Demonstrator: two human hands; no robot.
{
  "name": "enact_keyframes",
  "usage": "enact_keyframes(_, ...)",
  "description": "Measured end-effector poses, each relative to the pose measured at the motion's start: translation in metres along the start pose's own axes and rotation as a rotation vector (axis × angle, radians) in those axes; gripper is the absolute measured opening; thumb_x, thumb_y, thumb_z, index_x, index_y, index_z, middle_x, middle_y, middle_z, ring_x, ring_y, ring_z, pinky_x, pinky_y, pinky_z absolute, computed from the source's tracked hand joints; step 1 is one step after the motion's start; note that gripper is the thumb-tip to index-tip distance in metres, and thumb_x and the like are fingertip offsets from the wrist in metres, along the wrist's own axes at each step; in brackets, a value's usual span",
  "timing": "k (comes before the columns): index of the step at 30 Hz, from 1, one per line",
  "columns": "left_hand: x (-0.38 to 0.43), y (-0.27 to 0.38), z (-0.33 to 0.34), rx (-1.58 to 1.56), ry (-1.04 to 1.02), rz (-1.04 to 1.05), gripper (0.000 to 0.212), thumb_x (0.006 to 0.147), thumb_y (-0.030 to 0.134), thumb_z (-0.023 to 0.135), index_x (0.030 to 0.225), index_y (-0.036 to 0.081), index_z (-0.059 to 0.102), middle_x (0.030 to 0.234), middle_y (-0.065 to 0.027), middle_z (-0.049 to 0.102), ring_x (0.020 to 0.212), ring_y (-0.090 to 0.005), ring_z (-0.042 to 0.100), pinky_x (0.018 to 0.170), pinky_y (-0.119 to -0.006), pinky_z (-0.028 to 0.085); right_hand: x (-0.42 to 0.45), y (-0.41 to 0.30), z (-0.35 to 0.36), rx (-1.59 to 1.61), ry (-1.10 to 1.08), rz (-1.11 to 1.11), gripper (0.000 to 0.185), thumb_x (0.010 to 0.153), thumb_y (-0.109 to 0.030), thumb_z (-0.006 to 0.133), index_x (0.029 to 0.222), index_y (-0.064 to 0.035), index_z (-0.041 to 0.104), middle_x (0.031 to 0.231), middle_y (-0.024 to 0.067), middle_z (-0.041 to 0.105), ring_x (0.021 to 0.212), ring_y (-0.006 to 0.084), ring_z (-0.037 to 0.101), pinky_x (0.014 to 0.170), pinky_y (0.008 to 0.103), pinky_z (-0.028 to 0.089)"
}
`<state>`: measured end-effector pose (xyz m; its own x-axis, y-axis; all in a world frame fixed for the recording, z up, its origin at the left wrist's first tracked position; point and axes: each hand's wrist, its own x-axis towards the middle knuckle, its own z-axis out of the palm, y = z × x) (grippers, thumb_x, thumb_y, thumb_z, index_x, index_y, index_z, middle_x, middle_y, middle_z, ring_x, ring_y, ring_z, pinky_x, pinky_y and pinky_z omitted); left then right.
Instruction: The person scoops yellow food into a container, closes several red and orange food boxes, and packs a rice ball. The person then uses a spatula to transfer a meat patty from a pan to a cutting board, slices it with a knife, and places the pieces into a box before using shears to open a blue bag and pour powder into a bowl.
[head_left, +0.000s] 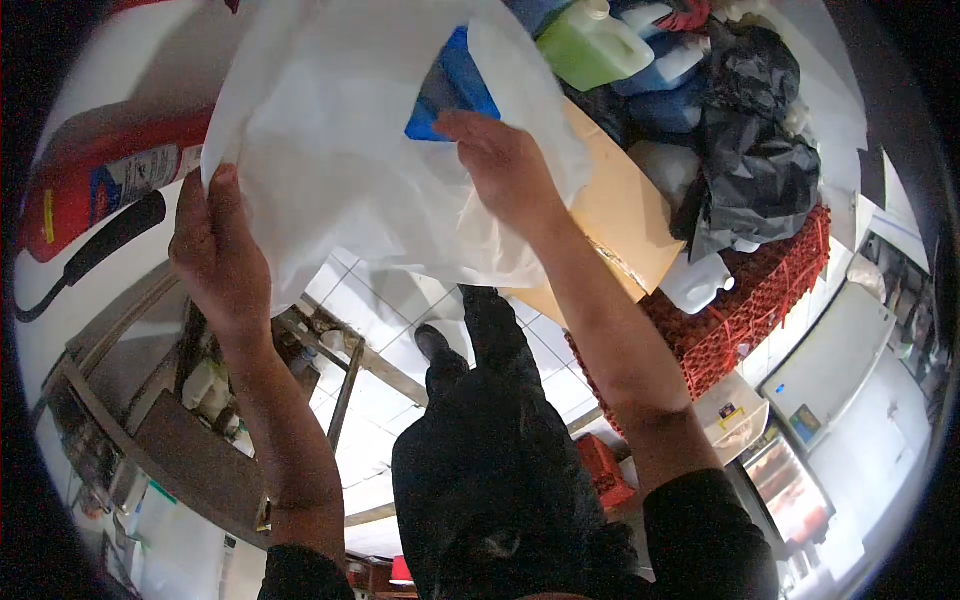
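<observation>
A large translucent white plastic bag (330, 142) hangs spread out in front of me. My left hand (217, 247) pinches its left edge between thumb and fingers. My right hand (502, 161) is at the front of the bag, its fingers closed at the lower edge of a blue angular object (454, 90). What that object is cannot be told, and the fingers partly cover it. Behind the bag's right side leans a piece of brown cardboard (622, 195). Below the bag my dark trousers and shoes show above the floor.
At left lies a red fire extinguisher (127, 180) with a black hose nozzle (112, 232). A green jug (592, 45), black plastic bags (757, 165) and a white jug (694, 283) crowd the right, above a red mesh crate (742, 307). A wooden frame (345, 390) stands lower left over the tiled floor (375, 300).
</observation>
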<state>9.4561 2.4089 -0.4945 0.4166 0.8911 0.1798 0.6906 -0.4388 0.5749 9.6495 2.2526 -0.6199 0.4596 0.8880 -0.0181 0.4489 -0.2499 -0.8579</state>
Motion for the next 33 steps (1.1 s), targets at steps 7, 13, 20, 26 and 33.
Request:
enact_keyframes(7, 0.037, -0.009, -0.012, 0.210, 0.085, 0.233, 0.040, 0.100, 0.036, 0.054, 0.108, -0.001, 0.067, 0.093, -0.0188, 0.067, 0.081, -0.0329, 0.064, 0.077, -0.039, 0.049, 0.090, 0.202, 0.142, -0.535, -0.213, 0.336, 0.036, 0.084, -0.029, 0.062, 0.111, -0.0052, 0.068, 0.109, 0.0190, 0.068, 0.101, 0.0358, 0.066, 0.090, 0.0443, 0.053)
enact_keyframes(13, 0.064, -0.010, -0.024, 0.391, 0.015, 0.379, 0.031, 0.097, 0.016, 0.054, 0.127, 0.013, 0.060, 0.123, -0.0183, 0.060, 0.113, -0.0363, 0.057, 0.098, -0.044, 0.045, 0.064, 0.189, 0.208, -0.444, -0.177, 0.623, 0.035, 0.084, -0.025, 0.063, 0.114, -0.0078, 0.066, 0.112, 0.0190, 0.067, 0.105, 0.0366, 0.064, 0.090, 0.0475, 0.052)
enact_keyframes(20, 0.093, -0.034, -0.031, 0.826, 0.097, 0.895, 0.027, 0.092, 0.016, 0.062, 0.117, 0.009, 0.067, 0.119, -0.0186, 0.064, 0.116, -0.0369, 0.058, 0.100, -0.045, 0.043, 0.084, 0.204, 0.158, -0.631, 0.080, 0.100, 0.020, 0.084, -0.025, 0.063, 0.088, -0.0085, 0.073, 0.094, 0.0136, 0.071, 0.089, 0.0351, 0.066, 0.082, 0.0479, 0.051)
enact_keyframes(26, 0.089, 0.055, -0.035, -0.236, -0.076, -0.113, 0.019, 0.092, 0.018, 0.064, 0.084, 0.001, 0.066, 0.078, -0.0142, 0.067, 0.071, -0.0236, 0.060, 0.071, -0.032, 0.048, 0.061, 0.057, 0.079, -0.290, 0.155, 0.310, 0.020, 0.086, -0.023, 0.067, 0.090, -0.0048, 0.072, 0.088, 0.0159, 0.070, 0.086, 0.0348, 0.066, 0.078, 0.0468, 0.051)
enact_keyframes(33, 0.084, 0.008, -0.021, -0.125, -0.008, 0.190, 0.027, 0.088, 0.024, 0.068, 0.107, 0.004, 0.069, 0.099, -0.0203, 0.066, 0.094, -0.0388, 0.063, 0.089, -0.044, 0.047, -0.039, -0.069, -0.058, -0.147, 0.369, 0.147, 0.019, 0.085, -0.009, 0.070, 0.095, 0.0058, 0.068, 0.083, 0.0088, 0.067, 0.079, 0.0170, 0.062, 0.074, 0.0293, 0.049)
